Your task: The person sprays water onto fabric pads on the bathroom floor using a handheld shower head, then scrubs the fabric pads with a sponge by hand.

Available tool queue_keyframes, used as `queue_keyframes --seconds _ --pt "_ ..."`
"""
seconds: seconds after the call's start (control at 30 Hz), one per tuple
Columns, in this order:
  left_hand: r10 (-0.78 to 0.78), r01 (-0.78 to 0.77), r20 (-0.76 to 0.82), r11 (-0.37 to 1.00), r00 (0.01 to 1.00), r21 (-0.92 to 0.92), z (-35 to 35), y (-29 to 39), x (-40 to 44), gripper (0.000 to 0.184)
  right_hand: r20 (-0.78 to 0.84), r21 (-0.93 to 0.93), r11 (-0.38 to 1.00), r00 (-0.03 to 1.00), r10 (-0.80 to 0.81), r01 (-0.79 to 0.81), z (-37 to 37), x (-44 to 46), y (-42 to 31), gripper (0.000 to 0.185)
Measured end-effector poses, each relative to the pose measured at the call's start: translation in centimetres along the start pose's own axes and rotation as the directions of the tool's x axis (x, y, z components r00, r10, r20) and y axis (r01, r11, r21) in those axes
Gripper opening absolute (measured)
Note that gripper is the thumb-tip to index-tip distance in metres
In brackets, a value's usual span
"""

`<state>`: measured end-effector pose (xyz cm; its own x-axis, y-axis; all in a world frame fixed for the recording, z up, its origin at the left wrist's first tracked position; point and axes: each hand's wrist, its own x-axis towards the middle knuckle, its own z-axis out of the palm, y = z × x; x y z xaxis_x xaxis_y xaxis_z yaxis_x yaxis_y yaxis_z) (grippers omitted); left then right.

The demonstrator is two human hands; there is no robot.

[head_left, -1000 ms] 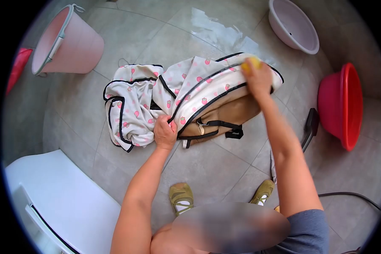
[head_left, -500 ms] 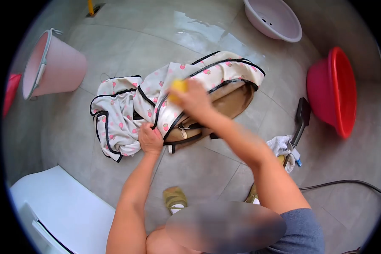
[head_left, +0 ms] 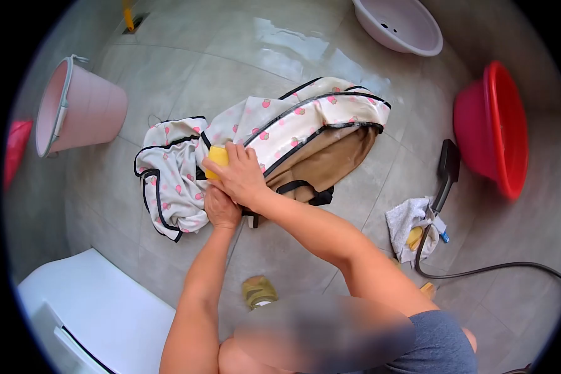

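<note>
A white fabric cover with pink strawberry-like prints, black edging and a brown lining lies crumpled on the grey tiled floor. My right hand is wrapped round a yellow block, which rests on the fabric's middle. Just below it, my left hand is closed on the fabric, its fingertips partly hidden by my right hand. A black strap shows on the brown lining.
A pink bucket stands at left, a white lidded object lower left. On the right are a red basin, a pale basin, a black shower head with its hose, and a white cloth. Water wets the floor.
My right hand has swept the yellow block from the fabric's far right end down to the left, beside my left hand. My left hand keeps its hold. The view has shifted somewhat.
</note>
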<state>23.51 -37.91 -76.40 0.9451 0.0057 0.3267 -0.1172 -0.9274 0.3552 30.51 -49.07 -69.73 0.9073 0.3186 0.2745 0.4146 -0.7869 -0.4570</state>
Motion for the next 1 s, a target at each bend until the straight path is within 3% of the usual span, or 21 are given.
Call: queue_keyframes --seconds 0.1,0.17,0.2,0.23,0.27,0.3,0.37,0.47,0.5,0.53,0.57,0.63,0.7,0.8,0.83,0.87,0.93,1.0 --pt "-0.007 0.008 0.041 1.0 0.999 -0.009 0.0 -0.4 -0.5 0.024 0.01 0.066 0.997 0.999 -0.043 0.042 -0.5 0.3 4.4 0.042" --pt "-0.004 0.005 0.043 1.0 0.999 -0.018 -0.3 -0.2 -0.2 0.023 0.084 -0.069 0.994 0.994 -0.076 0.082 -3.0 0.4 11.5 0.03" --pt "-0.025 0.027 0.059 0.999 0.998 -0.021 -0.2 -0.2 -0.3 0.022 -0.015 -0.251 0.968 1.0 -0.018 0.014 -4.8 0.4 14.7 0.027" --pt "-0.011 0.012 0.054 1.0 0.998 -0.017 -0.2 -0.3 -0.3 0.021 -0.085 -0.275 0.961 0.996 0.008 -0.031 -6.7 0.4 19.2 0.027" --pt "0.005 -0.004 0.05 1.0 0.999 -0.012 -0.2 -0.3 -0.3 0.021 -0.102 -0.447 0.868 0.976 0.19 -0.215 -9.7 0.0 21.7 0.028" --pt "0.02 -0.02 0.047 1.0 0.999 -0.008 -0.2 -0.4 -0.3 0.021 -0.215 -0.453 0.86 0.965 0.148 -0.233 -11.3 -0.7 25.1 0.031" --pt "0.009 -0.01 0.072 1.0 0.997 0.01 -0.4 -0.2 0.0 0.02 -0.311 -0.611 0.667 0.904 0.293 -0.426 -13.0 -1.1 26.5 0.034" --pt "-0.011 0.008 0.099 0.999 0.995 0.036 -0.4 0.2 0.0 0.019 -0.359 -0.536 0.552 0.764 0.536 -0.639 -10.4 0.8 24.6 0.038" --pt "-0.013 0.008 0.104 0.999 0.995 0.047 -0.5 0.1 0.0 0.019 -0.273 -0.488 0.73 0.879 0.392 -0.478 -8.7 0.9 23.3 0.042" --pt "-0.02 0.014 0.109 0.999 0.994 0.052 -0.5 0.1 0.1 0.019 -0.324 -0.514 0.781 0.924 0.205 -0.354 -5.2 0.7 21.4 0.039" --pt "-0.025 0.019 0.113 0.998 0.993 0.058 -0.5 0.3 0.2 0.019 -0.097 -0.246 0.882 0.916 0.39 -0.402 -5.8 1.9 15.6 0.035" --pt "-0.024 0.017 0.114 0.998 0.993 0.063 -0.5 0.3 -0.1 0.02 -0.069 -0.233 0.967 0.994 0.086 -0.099 -0.4 0.3 9.0 0.03" --pt "-0.014 0.008 0.095 0.998 0.995 0.062 -0.3 -0.1 -0.1 0.021 -0.125 -0.073 0.997 0.992 0.011 -0.021 -1.4 -0.3 4.8 0.03" --pt "-0.056 0.053 0.105 0.998 0.993 0.038 -0.1 -0.3 -0.1 0.02 -0.008 -0.041 0.992 0.992 -0.123 0.123 -2.2 0.2 9.1 0.032" --pt "-0.082 0.079 0.119 0.996 0.989 0.035 -0.1 -0.2 -0.1 0.019 0.151 -0.04 0.995 0.985 -0.082 0.089 -3.4 0.9 11.8 0.032" --pt "-0.145 0.142 0.183 0.989 0.972 0.03 -0.6 0.2 0.3 0.019 0.061 -0.132 0.991 0.998 0.017 -0.009 -4.7 1.2 14.8 0.03" --pt "-0.114 0.107 0.208 0.993 0.972 0.043 -1.8 1.3 1.6 0.018 -0.158 -0.308 0.913 0.961 0.227 -0.266 -6.8 1.2 21.4 0.029" --pt "-0.107 0.111 0.214 0.994 0.971 -0.003 -3.2 2.9 4.0 0.028 -0.111 -0.477 0.743 0.871 0.478 -0.469 -12.0 0.6 26.7 0.044"
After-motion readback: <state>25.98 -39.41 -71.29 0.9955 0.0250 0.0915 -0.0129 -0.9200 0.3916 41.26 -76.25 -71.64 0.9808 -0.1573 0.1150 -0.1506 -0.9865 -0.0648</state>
